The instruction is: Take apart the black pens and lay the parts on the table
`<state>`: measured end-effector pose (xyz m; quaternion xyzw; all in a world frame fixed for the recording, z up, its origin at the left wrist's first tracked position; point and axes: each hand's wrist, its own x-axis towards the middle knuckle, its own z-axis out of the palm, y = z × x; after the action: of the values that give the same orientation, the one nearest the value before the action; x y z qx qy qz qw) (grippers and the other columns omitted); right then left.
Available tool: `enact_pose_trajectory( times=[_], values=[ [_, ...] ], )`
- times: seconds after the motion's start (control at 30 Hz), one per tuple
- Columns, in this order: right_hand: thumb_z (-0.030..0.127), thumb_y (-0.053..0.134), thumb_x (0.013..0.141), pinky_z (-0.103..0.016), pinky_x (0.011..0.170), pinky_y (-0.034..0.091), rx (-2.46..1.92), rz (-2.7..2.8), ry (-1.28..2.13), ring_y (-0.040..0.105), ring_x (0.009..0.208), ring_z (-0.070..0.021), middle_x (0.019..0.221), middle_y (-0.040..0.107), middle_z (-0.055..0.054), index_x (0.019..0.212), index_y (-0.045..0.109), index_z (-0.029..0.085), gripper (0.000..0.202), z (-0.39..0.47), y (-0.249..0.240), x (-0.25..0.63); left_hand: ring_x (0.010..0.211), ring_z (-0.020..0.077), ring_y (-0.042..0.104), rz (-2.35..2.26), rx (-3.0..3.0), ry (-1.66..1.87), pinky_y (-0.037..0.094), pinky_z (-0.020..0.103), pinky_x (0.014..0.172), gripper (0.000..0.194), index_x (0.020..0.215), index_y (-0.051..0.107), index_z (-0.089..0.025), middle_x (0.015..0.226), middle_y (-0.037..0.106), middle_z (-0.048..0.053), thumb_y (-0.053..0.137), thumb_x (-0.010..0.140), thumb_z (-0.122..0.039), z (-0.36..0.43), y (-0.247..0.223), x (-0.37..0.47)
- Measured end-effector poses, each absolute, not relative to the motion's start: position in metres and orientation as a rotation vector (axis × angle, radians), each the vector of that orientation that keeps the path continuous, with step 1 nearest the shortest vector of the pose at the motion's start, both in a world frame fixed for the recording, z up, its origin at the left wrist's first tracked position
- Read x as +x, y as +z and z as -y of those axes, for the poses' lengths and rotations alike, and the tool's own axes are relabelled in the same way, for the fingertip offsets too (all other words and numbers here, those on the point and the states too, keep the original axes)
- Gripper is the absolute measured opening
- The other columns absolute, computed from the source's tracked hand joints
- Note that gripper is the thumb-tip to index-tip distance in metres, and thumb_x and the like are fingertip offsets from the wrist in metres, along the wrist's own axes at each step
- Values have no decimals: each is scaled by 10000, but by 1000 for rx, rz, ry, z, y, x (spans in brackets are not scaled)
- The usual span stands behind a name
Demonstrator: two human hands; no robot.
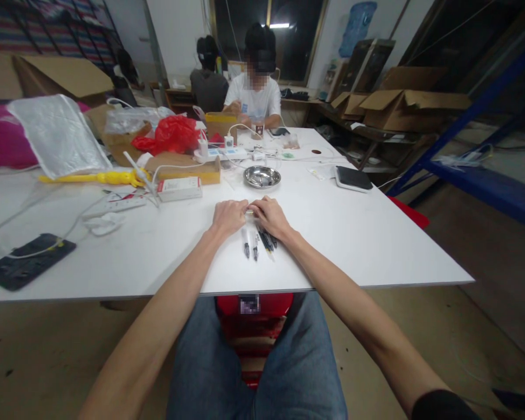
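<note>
My left hand (pixel 230 216) and my right hand (pixel 269 216) meet over the white table (pixel 345 245), with their fingers closed and close together. Between the fingertips shows a small pale piece, too small to name. Just below the hands lie several slim pen-like parts: a clear one with a black tip (pixel 247 250), another clear one (pixel 256 253) beside it, and a group of black ones (pixel 266 240) partly under my right hand. A shiny metal bowl (pixel 262 177) stands beyond the hands.
To the left are a white box (pixel 179 189), a yellow object (pixel 100 178), cables, a power strip (pixel 221 154) and a black tray (pixel 28 261). A black-topped device (pixel 353 178) lies at the right. Across the table sits a person (pixel 256 99); another sits behind.
</note>
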<state>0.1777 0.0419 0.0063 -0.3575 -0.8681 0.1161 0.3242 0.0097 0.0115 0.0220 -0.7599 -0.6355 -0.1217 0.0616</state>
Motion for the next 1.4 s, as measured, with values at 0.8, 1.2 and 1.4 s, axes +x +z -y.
enact_pose_trajectory(
  times=[0.8, 1.2, 1.4],
  values=[
    [290, 525, 1021, -384, 865, 371, -945, 2270, 147, 544, 950, -256, 955, 747, -94, 989, 753, 177, 256, -37, 4, 181, 928, 282, 706, 1945, -2239, -355, 363, 338, 674, 318, 1021, 719, -251, 946, 769, 95, 408, 955, -264, -4, 20, 10],
    [25, 461, 842, -306, 797, 389, -909, 2241, 145, 527, 934, -229, 934, 628, -64, 963, 602, 197, 253, -37, -2, 180, 938, 264, 707, 1967, -2269, -312, 408, 324, 718, 329, 1056, 700, -250, 949, 767, 87, 382, 976, -261, -2, 22, 10],
    [20, 428, 853, -300, 828, 416, -838, 2289, 270, 574, 941, -217, 1023, 665, -73, 1156, 580, 183, 377, -40, -3, 184, 927, 241, 710, 1905, -2299, -428, 396, 312, 700, 306, 1051, 673, -262, 960, 769, 61, 373, 1000, -291, -1, 19, 7]
  ],
)
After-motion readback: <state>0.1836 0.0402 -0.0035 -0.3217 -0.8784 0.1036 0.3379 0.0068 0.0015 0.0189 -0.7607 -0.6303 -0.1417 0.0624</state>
